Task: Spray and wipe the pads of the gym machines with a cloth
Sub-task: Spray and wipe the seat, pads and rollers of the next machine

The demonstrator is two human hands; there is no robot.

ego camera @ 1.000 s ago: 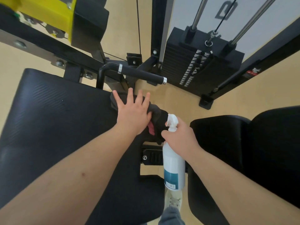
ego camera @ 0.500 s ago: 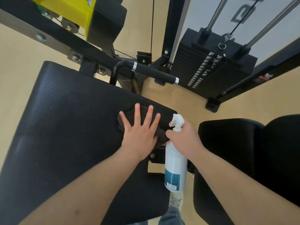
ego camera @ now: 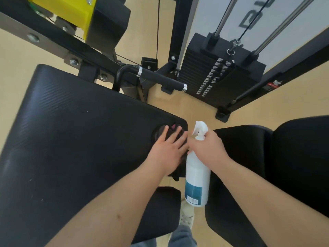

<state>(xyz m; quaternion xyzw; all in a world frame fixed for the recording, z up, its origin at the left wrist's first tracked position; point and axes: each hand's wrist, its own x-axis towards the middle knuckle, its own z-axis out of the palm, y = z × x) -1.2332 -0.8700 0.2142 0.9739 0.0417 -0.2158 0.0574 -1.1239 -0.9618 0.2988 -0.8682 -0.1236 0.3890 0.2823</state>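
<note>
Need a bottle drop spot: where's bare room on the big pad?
Free: big pad left of the left hand, up to its far edge. Crowded: its right corner, where cloth, right hand and spray bottle bunch.

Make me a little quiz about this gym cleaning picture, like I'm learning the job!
1. True or false: the left hand presses the cloth flat on the black pad.
2. Pick one: what does the right hand hold? A) a spray bottle B) a dumbbell C) a sponge
3. Fill in the gap: the bright machine part at the top left is ____.

Key: 1 true; 2 A; 3 yellow.
</note>
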